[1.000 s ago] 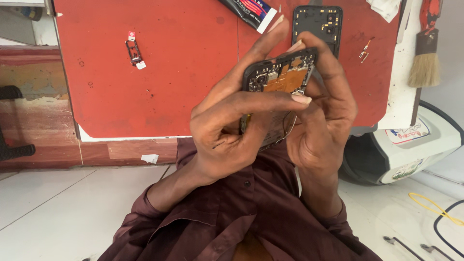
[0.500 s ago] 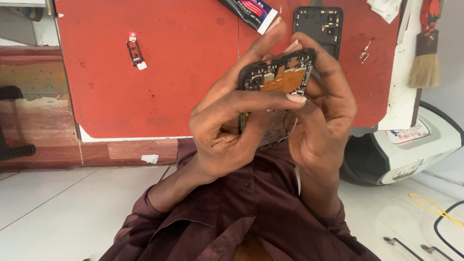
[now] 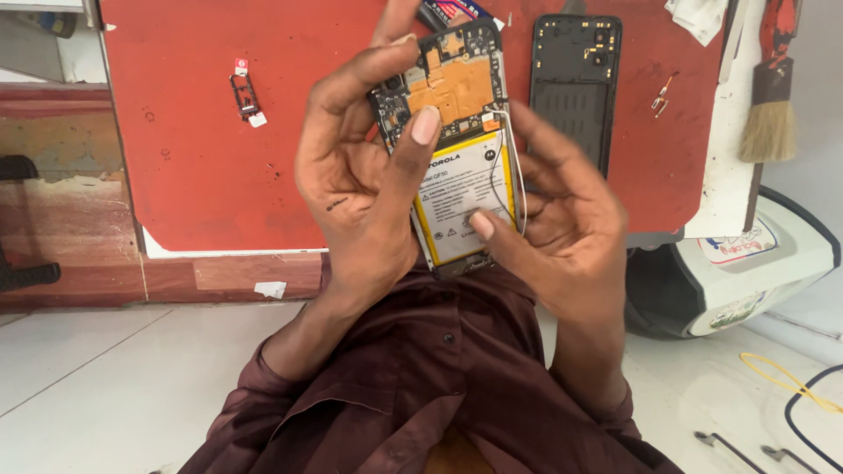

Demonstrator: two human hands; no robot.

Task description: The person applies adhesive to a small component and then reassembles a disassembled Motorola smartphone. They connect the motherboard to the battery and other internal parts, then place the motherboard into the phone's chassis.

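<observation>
An opened phone (image 3: 452,132) with its back removed is held up between both hands, showing a circuit board with orange shielding at the top and a white-and-yellow battery below. My left hand (image 3: 360,189) grips its left edge, thumb pressing on the board's lower edge. My right hand (image 3: 562,224) supports the right side and bottom, thumb resting on the battery. A thin white cable runs down the phone's right side.
A red work mat (image 3: 202,158) covers the bench. On it lie a black phone back cover (image 3: 575,79), a small SIM tray (image 3: 246,92) and tweezers (image 3: 660,92). A brush (image 3: 771,105) sits at the right, beside a white-and-black device (image 3: 755,263).
Both hands have opened up around the phone, which has tilted upright, exposing the battery and board that the fingers covered before.
</observation>
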